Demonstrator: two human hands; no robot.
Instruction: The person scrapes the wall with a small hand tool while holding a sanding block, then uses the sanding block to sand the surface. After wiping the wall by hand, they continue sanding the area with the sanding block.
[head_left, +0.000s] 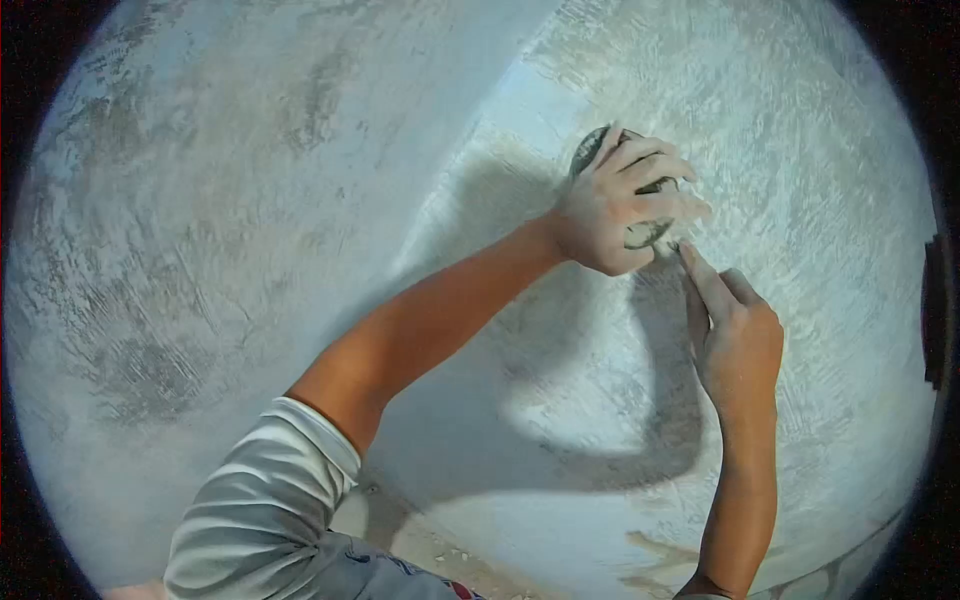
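A round, dark-rimmed shape [648, 234] with pale, plaster-coloured patches sits at the rough whitish wall [820, 200]. My left hand [610, 205] lies over it from the left, fingers spread across its face and coated with pale dust. Its middle is mostly hidden by that hand. Just below and to the right, my right hand [738, 330] is closed, index fingertip right by the lower edge of the round shape. Something small and dark shows at that fingertip, but I cannot tell what the fingers pinch.
A straight seam runs diagonally through the wall, with a greyer, scraped plaster surface [200, 230] to its left. Arm shadows fall across the wall. Below are a floor strip [450, 550] with pale crumbs and my patterned clothing [380, 575]. A dark upright shape [935, 310] stands at the right edge.
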